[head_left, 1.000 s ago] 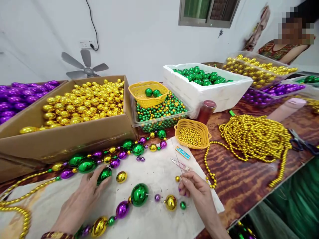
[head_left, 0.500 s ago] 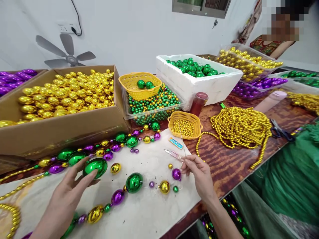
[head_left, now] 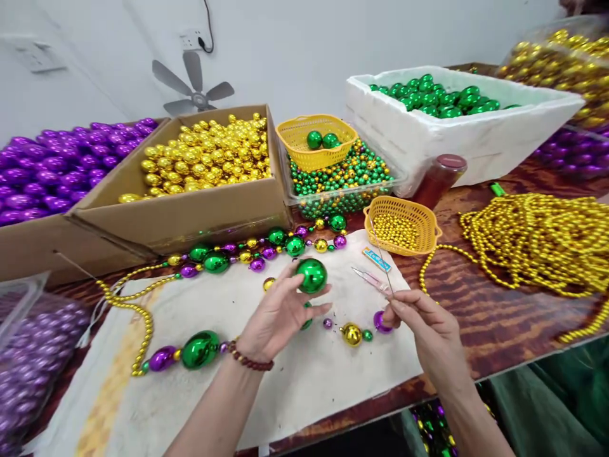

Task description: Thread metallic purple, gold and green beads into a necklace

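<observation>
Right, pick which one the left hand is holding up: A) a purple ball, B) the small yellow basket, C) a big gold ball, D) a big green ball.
D: the left hand has its fingertips round a big shiny green ball, lifted above the white cloth, while the right hand pinches a thin needle.

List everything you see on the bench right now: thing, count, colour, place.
large bead: one, green, in left fingers
needle: one, thin metal, in right fingers
loose beads: several, gold, green, purple, on white cloth
finished strand: one, mixed colours, along the cardboard box
gold beads: many, in that box
purple beads: many, far left
yellow baskets: two, centre
foam box: one, white, green beads inside
gold bead rope: a pile, right
left hand: holding the large bead
right hand: pinching the needle
</observation>
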Available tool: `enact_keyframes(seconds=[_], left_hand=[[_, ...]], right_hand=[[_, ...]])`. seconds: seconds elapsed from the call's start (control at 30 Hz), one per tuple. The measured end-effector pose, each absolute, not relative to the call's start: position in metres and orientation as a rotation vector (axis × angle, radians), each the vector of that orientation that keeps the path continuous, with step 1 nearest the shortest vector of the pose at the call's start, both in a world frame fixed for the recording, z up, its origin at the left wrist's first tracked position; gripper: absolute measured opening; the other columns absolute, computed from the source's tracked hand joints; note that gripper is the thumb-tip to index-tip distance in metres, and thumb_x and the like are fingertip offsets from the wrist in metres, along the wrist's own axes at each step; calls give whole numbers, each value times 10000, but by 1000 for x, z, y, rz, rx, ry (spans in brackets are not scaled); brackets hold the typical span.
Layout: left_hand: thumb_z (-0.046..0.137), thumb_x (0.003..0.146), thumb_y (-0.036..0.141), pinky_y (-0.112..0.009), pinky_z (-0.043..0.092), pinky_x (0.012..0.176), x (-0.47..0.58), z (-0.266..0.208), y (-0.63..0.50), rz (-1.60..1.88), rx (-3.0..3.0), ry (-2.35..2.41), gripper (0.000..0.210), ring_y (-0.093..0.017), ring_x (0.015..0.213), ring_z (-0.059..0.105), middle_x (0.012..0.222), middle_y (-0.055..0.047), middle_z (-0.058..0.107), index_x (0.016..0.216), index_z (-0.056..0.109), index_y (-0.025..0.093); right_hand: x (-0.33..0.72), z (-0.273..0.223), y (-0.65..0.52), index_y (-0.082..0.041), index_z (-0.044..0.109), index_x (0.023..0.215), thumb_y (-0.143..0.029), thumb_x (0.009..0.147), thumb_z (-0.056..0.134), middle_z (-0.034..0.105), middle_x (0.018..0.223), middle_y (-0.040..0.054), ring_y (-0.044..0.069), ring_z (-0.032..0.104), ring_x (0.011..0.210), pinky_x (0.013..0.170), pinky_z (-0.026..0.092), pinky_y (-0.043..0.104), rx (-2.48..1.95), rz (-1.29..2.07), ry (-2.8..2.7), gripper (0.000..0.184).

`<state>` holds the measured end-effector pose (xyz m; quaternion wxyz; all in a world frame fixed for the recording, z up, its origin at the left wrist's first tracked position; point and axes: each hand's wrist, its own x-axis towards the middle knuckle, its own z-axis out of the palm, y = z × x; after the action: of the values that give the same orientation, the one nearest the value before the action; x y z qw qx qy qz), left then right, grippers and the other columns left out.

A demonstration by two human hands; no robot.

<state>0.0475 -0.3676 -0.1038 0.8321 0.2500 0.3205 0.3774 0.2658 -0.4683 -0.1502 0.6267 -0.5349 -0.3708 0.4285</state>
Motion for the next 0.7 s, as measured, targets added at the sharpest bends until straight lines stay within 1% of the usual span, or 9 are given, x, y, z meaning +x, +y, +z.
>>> enact_keyframes(seconds=[0.13,0.27,0.4,0.53,0.6,0.7], left_hand=[[569,916,328,-404,558,769,74,-104,-370,760,608,648,291,-267,1008,654,1170,-74,615,1199,581,265],[568,919,335,-406,548,803,84,-106,-367,778,684,651,306,-265,1015,648,1182,-84,617,1215,582,258],[609,895,304,-403,537,825,85,-107,-359,841,712,663,335,-243,1007,642,1229,-94,608,1228,589,265],[630,880,255,-380,535,825,86,-98,-352,899,838,689,357,-215,1006,623,1305,-99,573,1236,602,254],[621,887,269,-386,532,834,86,-94,-348,913,832,677,362,-221,1009,628,1290,-97,586,1248,596,258],[596,904,323,-393,531,831,85,-92,-340,915,705,620,326,-229,986,647,1188,-78,641,1225,600,270]], right_hand=[[260,-140,-471,-218,648,941,-258,928,606,662,716,-8,139,600,692,683,476,260,-1188,1037,-862,59],[262,-127,-470,-212,649,903,-282,939,581,654,690,-8,142,600,661,660,476,262,-1097,1068,-889,104],[262,-143,-476,-189,648,965,-355,941,566,664,679,11,150,609,625,609,482,257,-1209,1162,-934,187],[252,-166,-487,-181,646,975,-402,941,546,658,668,22,158,612,613,592,493,262,-1239,1141,-950,245],[246,-172,-490,-183,650,964,-408,937,544,649,654,22,165,612,607,586,495,270,-1230,1121,-947,250],[240,-174,-492,-186,666,919,-410,933,538,647,620,22,160,592,573,565,471,263,-1242,1100,-990,259]])
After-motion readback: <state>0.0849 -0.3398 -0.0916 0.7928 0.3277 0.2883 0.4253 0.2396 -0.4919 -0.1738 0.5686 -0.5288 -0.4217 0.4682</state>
